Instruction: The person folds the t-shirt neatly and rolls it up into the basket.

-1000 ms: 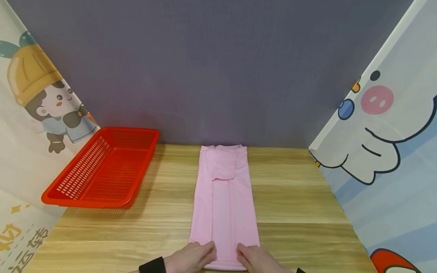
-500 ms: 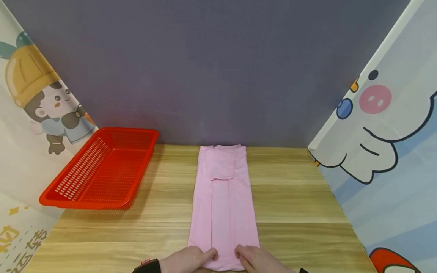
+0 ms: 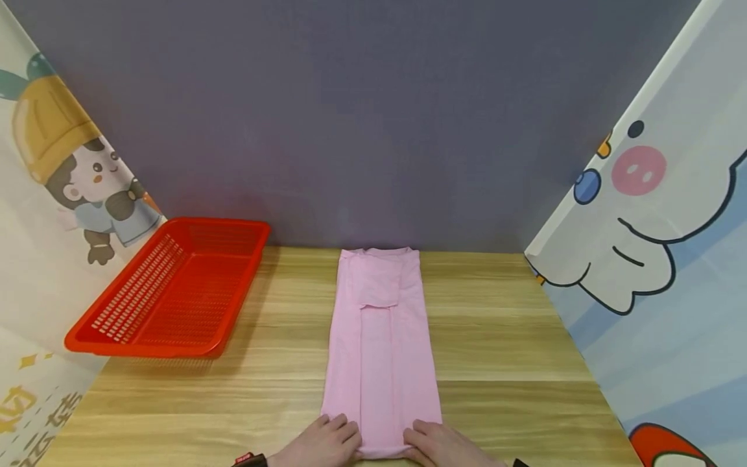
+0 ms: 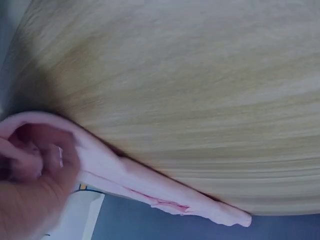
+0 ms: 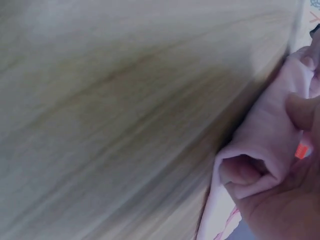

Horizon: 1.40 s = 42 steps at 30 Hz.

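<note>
A pink garment [image 3: 377, 363] lies on the table, folded lengthwise into a long strip with a squarish flap at its far end. At the near left corner my left hand [image 3: 327, 442] grips the cloth, fingers over the top. My right hand [image 3: 439, 444] holds the near right corner the same way. In the left wrist view the garment's end [image 4: 95, 155] curls up around the fingers. The right wrist view shows the near edge [image 5: 265, 135] turned up in a loose roll, with fingertips inside the fold and the thumb pressing outside.
A red perforated plastic basket [image 3: 192, 298] stands on the left of the wood-grain table [image 3: 496, 337]. A grey wall [image 3: 373, 123] rises behind, and printed cartoon sheets [image 3: 648, 240] hang along both sides.
Both hands have shifted their grip, with fingers now spread over the top of the near edge. That edge has turned up and moved slightly away from me. The basket stays put.
</note>
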Each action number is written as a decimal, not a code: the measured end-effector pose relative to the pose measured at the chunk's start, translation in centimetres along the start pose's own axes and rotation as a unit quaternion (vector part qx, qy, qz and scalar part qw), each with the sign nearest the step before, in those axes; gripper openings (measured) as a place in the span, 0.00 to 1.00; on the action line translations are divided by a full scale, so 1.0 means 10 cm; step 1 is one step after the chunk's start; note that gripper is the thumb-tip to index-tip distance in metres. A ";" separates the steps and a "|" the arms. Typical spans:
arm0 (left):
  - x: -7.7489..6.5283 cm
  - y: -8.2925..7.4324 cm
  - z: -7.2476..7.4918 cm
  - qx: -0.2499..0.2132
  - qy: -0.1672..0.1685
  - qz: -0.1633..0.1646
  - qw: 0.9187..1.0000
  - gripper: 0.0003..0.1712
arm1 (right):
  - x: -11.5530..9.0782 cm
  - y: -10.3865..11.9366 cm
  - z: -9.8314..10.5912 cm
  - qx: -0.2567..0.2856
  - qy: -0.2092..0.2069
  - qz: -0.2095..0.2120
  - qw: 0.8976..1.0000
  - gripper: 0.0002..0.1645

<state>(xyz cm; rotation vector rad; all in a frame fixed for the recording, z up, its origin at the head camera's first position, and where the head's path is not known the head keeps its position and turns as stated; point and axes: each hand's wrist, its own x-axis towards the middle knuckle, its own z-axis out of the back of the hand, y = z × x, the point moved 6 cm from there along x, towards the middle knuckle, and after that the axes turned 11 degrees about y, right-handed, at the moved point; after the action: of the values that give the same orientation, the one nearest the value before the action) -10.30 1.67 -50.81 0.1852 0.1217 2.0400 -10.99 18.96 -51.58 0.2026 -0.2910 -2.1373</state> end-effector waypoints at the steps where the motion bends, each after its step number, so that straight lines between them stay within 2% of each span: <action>1: 0.00 -0.01 0.02 0.027 -0.021 0.001 0.999 0.14 | 0.00 0.00 0.00 0.003 -0.005 0.002 1.000 0.10; 3: 0.00 -0.04 0.06 0.071 -0.058 -0.002 0.996 0.14 | 0.00 -0.01 0.01 0.010 -0.010 0.003 1.000 0.11; 6: 0.02 -0.09 0.11 0.100 -0.098 -0.013 0.990 0.14 | 0.00 -0.01 0.03 0.004 -0.018 -0.001 1.000 0.10; 9: 0.04 -0.14 0.14 0.105 -0.100 -0.008 0.989 0.14 | 0.00 0.00 0.07 -0.027 -0.039 -0.010 0.999 0.10; 11: 0.05 -0.16 0.13 0.089 -0.077 0.009 0.993 0.16 | 0.00 0.01 0.11 -0.046 -0.058 -0.017 0.997 0.10; 14: 0.05 -0.16 0.10 0.034 -0.025 0.049 0.998 0.20 | 0.00 0.02 0.17 -0.075 -0.082 -0.025 0.993 0.10; 16: 0.06 -0.14 0.06 -0.024 0.020 0.076 0.997 0.23 | -0.01 0.03 0.18 -0.080 -0.085 -0.028 0.993 0.11; 19: 0.07 -0.09 -0.01 -0.109 0.079 0.106 0.985 0.23 | 0.00 0.04 0.20 -0.087 -0.080 -0.031 0.993 0.09; 22: 0.08 -0.04 -0.04 -0.162 0.110 0.110 0.974 0.15 | 0.01 0.07 0.21 -0.094 -0.086 -0.037 0.991 0.03; 25: 0.09 -0.01 -0.04 -0.185 0.110 0.096 0.972 0.09 | 0.03 0.12 0.19 -0.109 -0.107 -0.026 0.988 0.11; 28: 0.09 0.01 -0.06 -0.214 0.118 0.095 0.965 0.08 | 0.03 0.19 0.12 -0.131 -0.120 -0.012 0.984 0.16; 29: 0.09 0.02 -0.07 -0.229 0.125 0.101 0.960 0.08 | 0.04 0.20 0.08 -0.130 -0.117 -0.011 0.985 0.17; 32: 0.11 0.06 -0.10 -0.295 0.139 0.138 0.935 0.05 | 0.02 0.21 0.01 -0.120 -0.117 -0.031 0.985 0.28; 34: 0.12 0.09 -0.11 -0.322 0.130 0.157 0.924 0.06 | 0.02 0.20 -0.01 -0.108 -0.123 -0.047 0.985 0.32; 35: 0.12 0.10 -0.11 -0.330 0.124 0.162 0.922 0.08 | 0.01 0.20 -0.02 -0.105 -0.127 -0.048 0.985 0.32; 38: 0.13 0.12 -0.08 -0.322 0.098 0.161 0.928 0.11 | 0.01 0.21 -0.02 -0.111 -0.137 -0.040 0.983 0.30; 42: 0.14 0.12 -0.08 -0.306 0.083 0.161 0.935 0.11 | 0.00 0.22 -0.01 -0.140 -0.149 -0.013 0.979 0.21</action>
<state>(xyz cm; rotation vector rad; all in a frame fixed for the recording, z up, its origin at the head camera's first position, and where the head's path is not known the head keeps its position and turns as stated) -12.14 2.39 -51.26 -0.3816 -0.4691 2.3127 -9.22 17.74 -51.10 -0.2806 -0.1570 -2.2046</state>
